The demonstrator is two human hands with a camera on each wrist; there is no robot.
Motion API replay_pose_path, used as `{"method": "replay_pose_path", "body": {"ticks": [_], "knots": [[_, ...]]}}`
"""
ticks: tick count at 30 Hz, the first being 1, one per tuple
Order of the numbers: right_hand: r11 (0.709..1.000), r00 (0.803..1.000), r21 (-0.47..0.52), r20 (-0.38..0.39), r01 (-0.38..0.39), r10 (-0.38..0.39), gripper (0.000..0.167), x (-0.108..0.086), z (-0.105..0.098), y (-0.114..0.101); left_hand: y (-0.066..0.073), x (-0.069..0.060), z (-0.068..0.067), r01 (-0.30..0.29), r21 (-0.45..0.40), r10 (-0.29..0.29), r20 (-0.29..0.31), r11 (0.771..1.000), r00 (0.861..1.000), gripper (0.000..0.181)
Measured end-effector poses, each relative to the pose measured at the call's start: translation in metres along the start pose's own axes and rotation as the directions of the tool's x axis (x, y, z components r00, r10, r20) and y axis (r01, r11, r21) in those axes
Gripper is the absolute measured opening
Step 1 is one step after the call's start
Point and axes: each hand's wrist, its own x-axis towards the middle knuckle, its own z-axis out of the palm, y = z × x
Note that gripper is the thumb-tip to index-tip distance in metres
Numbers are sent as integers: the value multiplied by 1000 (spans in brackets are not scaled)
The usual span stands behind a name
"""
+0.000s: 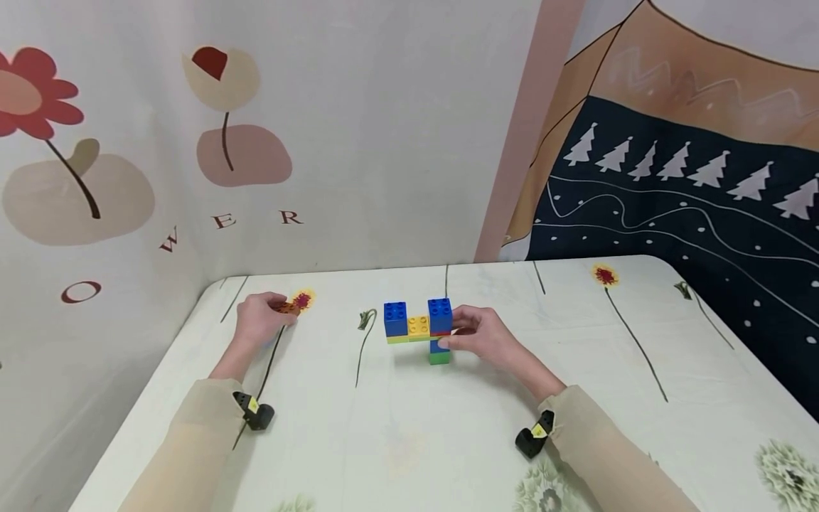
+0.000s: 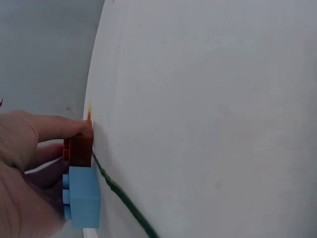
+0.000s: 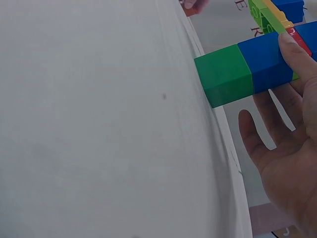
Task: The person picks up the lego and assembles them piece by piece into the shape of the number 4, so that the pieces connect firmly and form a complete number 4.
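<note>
In the head view my right hand (image 1: 480, 333) grips a toy brick structure (image 1: 419, 326) by its right side, thumb in front. Its column has a green brick (image 3: 225, 74) at the bottom, touching the table, and a blue brick (image 3: 266, 60) above. Across the top runs a lime and yellow arm with a blue brick (image 1: 395, 318) on its left end. Over at the left, my left hand (image 1: 256, 320) pinches an orange-brown brick (image 2: 80, 146) from above, at the tabletop. A light blue brick (image 2: 84, 197) lies beside it, mostly hidden by the hand in the head view.
The table (image 1: 384, 427) wears a white cloth printed with flowers and stems. A printed curtain (image 1: 384, 142) hangs along the back and left. At the right is a dark panel (image 1: 672, 206) with white trees. Each wrist carries a small black camera (image 1: 259, 414).
</note>
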Motion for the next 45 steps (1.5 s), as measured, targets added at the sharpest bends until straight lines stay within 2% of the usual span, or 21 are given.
{"method": "replay_pose_path", "body": {"ticks": [6,10,13,17,26,31,34,38,42,45], "knots": [[1000,1000,11,6,6,-6,34,0,0,0,3,-1,1,-34,1,34,34,999,999,44],[1000,1000,15,11,7,-8,33,0,0,1,10,-3,2,-54,-58,59,77,997,995,45],[1000,1000,16,12,7,-8,34,0,-1,1,20,-6,3,-93,-107,103,91,990,991,45],[1000,1000,9,7,5,-5,34,-1,-1,-1,42,-9,3,-160,-171,179,102,972,978,44],[1000,1000,2,9,14,-14,35,0,0,-1,103,-29,6,-236,-321,294,144,917,945,44],[1000,1000,5,12,19,-19,34,0,0,-1,134,-41,6,-236,-398,323,168,887,931,45],[1000,1000,7,14,19,-19,34,0,0,-1,149,-47,7,-230,-424,332,185,876,925,47],[1000,1000,-2,13,15,-15,35,0,0,-1,166,-54,12,-257,-443,368,186,859,911,47],[1000,1000,-10,14,20,-20,36,0,-1,0,179,-57,20,-312,-447,425,178,838,887,45],[1000,999,-8,19,29,-29,35,0,-2,0,186,-58,27,-355,-447,475,189,821,860,41]]}}
